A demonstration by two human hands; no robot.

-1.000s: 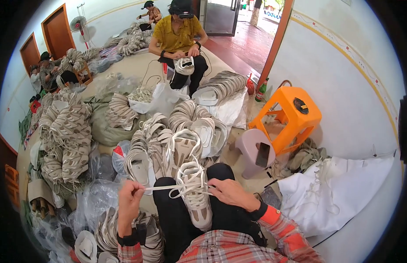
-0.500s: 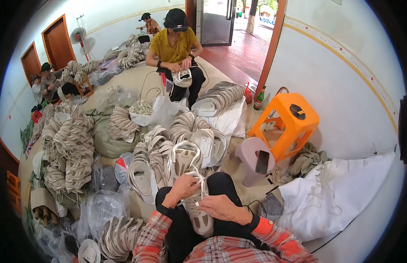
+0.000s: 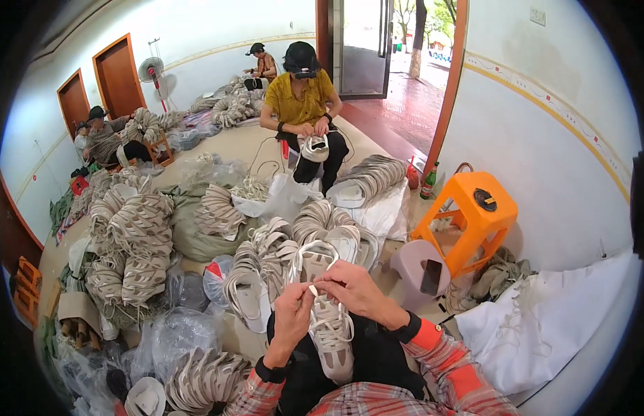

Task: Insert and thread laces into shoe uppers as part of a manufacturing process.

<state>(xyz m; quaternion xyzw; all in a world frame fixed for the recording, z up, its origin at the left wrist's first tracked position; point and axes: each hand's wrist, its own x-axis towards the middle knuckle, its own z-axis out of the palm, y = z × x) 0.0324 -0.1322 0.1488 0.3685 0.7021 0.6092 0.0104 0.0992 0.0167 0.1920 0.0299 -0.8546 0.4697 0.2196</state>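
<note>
A beige and white shoe upper (image 3: 333, 338) lies lengthwise on my lap, its toe towards me, with pale laces criss-crossed over its front. Just above its opening my two hands meet. My left hand (image 3: 293, 315) is closed in a pinch on a white shoelace (image 3: 313, 291). From the other side my right hand (image 3: 356, 290) comes in, thumb and forefinger closed at the lace's upper end. My fingers partly hide the lace and the shoe's far end.
Stacked shoe uppers (image 3: 247, 284) lie ahead, with more piles (image 3: 136, 236) at left beside plastic bags (image 3: 175, 336). A lilac stool (image 3: 408, 267) carries a phone (image 3: 431, 277), near an orange stool (image 3: 474, 204). White cloth (image 3: 537, 326) lies at right. A co-worker (image 3: 304, 104) sits opposite.
Both hands have risen from the shoe's lacing, drawn together and now pinch the lace above it. The whole view has shifted, so surroundings appear further right and lower.
</note>
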